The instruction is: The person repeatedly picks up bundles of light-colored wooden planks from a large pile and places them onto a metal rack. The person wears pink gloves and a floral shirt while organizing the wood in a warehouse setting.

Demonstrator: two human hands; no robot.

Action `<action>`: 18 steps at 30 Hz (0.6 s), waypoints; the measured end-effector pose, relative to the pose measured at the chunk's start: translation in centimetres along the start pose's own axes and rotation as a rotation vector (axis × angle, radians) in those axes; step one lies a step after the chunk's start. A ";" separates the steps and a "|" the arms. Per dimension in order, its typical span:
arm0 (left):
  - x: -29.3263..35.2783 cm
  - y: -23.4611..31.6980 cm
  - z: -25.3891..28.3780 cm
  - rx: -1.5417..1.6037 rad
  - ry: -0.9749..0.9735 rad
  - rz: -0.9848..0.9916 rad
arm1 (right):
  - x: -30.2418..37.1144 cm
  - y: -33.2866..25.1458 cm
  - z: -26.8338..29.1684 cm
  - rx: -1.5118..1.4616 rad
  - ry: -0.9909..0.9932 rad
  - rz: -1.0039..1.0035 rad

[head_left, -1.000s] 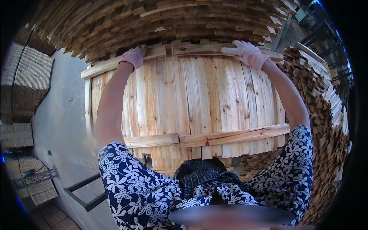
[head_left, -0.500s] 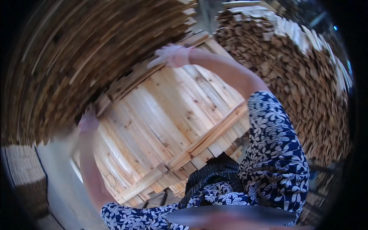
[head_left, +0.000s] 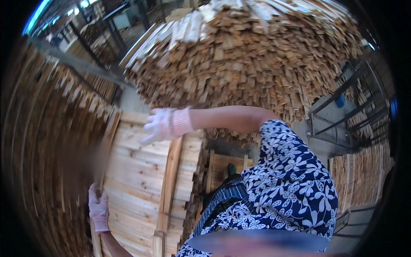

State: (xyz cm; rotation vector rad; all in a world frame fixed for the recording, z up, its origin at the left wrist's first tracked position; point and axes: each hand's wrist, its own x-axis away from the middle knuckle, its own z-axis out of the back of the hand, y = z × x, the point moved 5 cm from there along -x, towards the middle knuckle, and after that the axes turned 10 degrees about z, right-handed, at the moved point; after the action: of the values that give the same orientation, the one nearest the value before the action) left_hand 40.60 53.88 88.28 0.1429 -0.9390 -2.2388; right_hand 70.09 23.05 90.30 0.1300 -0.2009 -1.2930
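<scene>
A panel of pale planks [head_left: 132, 171] lies in front of me, with a lengthwise batten [head_left: 170, 171] across it. My left hand [head_left: 99, 208], in a pale pink glove, is at the panel's left edge with its fingers closed. A brown blur just beyond its fingertips hides what they hold, if anything. My right hand [head_left: 165, 124], gloved in white and pink, hovers over the panel's far end. Its fingers are apart and nothing is in them. A wooden edge strip [head_left: 112, 128] runs along the panel's left side.
A tall stack of boards [head_left: 38, 141] rises close on the left. Beyond the panel stands a large pile of wood slats [head_left: 252, 64]. A dark metal rack [head_left: 342, 107] and another wood stack [head_left: 359, 175] are at the right. Below my right arm is a small wooden platform [head_left: 222, 167].
My view has turned to the right, so the panel now lies farther left and more lengthwise. My right hand has come off the panel's far-side edge strip. My left hand remains by that edge.
</scene>
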 end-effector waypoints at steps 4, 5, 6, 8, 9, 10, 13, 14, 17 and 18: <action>-7.2 11.7 -10.4 0.140 -0.275 -0.227 | 14.8 5.7 -1.5 0.173 0.141 -0.427; -9.1 14.1 -12.6 0.175 -0.338 -0.280 | 18.1 6.9 -0.9 0.291 0.152 -0.524; -9.9 18.3 -15.0 0.133 -0.420 -0.370 | 22.3 7.2 0.3 0.388 0.178 -0.605; -10.8 25.5 -18.5 0.063 -0.548 -0.520 | 29.0 8.2 3.7 0.500 0.212 -0.761; -10.0 28.2 -21.1 0.052 -0.615 -0.634 | 32.8 7.4 5.0 0.500 0.195 -0.856; -9.9 31.4 -22.9 0.073 -0.699 -0.752 | 36.5 6.4 7.0 0.629 0.211 -0.925; -7.8 40.9 -27.2 0.107 -0.859 -1.002 | 46.6 2.4 12.1 0.958 0.245 -1.127; -6.6 44.0 -27.8 0.106 -0.835 -1.147 | 48.9 1.4 13.9 1.008 0.176 -1.260; -0.2 52.8 -28.7 0.193 -0.730 -1.440 | 55.5 -1.6 19.3 1.150 0.189 -1.592; 1.8 55.7 -29.8 0.278 -0.818 -1.451 | 57.8 -3.0 21.6 1.297 0.300 -1.540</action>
State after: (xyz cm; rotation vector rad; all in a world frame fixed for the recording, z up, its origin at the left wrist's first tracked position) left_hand 80.78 7.59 103.75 -0.0032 -2.0217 -3.5679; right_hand 77.57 -33.00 115.13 1.8641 -0.7393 -2.3978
